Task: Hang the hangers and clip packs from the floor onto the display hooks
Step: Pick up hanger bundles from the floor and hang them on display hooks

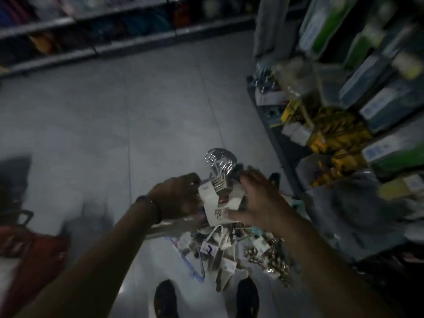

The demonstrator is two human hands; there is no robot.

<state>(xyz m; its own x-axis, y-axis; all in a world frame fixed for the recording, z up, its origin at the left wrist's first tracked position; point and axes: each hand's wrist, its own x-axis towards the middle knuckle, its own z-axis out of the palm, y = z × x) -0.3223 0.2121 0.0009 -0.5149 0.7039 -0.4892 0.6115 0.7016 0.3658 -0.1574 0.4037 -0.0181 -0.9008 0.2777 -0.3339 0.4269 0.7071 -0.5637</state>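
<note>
Left grip (179, 196): I see it curled round the hanger pack (215, 200), frame centre.
Right grip (259, 200): fingers spread, thumb touching pack.
Pile (229, 251): on floor (114, 111), lower centre.

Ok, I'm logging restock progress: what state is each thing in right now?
Hanger bundle: off the floor, between both hands, hooks wrapped in film.
Left hand: grips the bundle's left side.
Right hand: fingers spread, touching the bundle's white card.
Pile of packs: lying on the floor by the shoes, not yet hung.
Red basket: on the floor at left, blurred.
</note>
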